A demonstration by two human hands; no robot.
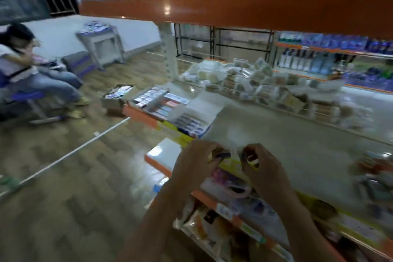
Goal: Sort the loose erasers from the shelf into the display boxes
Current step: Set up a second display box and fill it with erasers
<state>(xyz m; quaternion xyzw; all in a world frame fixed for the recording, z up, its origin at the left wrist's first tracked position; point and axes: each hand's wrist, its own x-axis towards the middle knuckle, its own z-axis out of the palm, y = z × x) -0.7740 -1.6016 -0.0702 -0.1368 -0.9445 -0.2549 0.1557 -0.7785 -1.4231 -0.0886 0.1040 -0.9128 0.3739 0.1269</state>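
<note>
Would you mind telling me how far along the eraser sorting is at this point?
Partly done, it seems: the open display boxes at the shelf's left end already hold rows of small packets. In hand: the left hand pinches a small dark eraser, and the right hand grips something small and pale, too blurred to name. Left: a blurred heap of loose items remains at the shelf's right edge.

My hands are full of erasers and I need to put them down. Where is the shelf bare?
The shelf is bare in a wide strip between the open display boxes at its left end, the bagged goods piled along the back, and both hands, left and right, at the front edge. The far right end is cluttered.
</note>
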